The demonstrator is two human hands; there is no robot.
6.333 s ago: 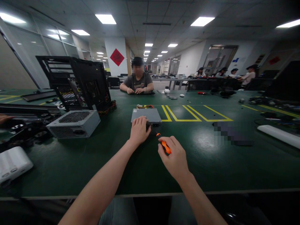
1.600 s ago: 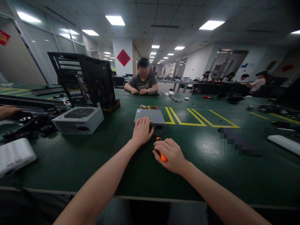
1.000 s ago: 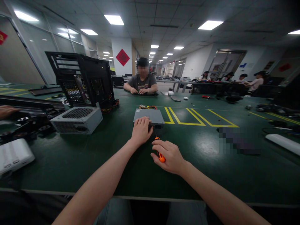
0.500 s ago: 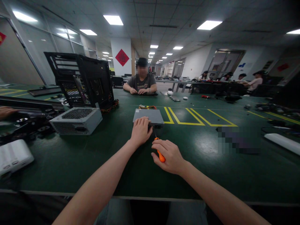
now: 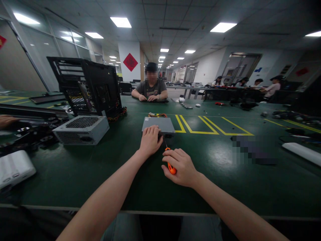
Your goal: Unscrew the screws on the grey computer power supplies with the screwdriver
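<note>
A flat grey metal box (image 5: 160, 124) lies on the green table (image 5: 220, 187) straight ahead. My left hand (image 5: 150, 140) rests palm down on its near edge, holding it in place. My right hand (image 5: 181, 167) grips an orange-handled screwdriver (image 5: 171, 167). Its thin shaft points at the box's near face, just right of my left hand. Coloured wires (image 5: 155, 114) stick out behind the box.
A grey power supply (image 5: 81, 130) and an opened black computer case (image 5: 87, 86) stand at the left. A white device (image 5: 13, 169) lies near the left edge. Yellow floor-style markings (image 5: 213, 125) cross the table. A person (image 5: 151, 85) sits opposite; another person's hand (image 5: 6, 120) is at far left.
Both hands stay where they were; my right hand's fingers have shifted slightly around the screwdriver handle. The box has not moved.
</note>
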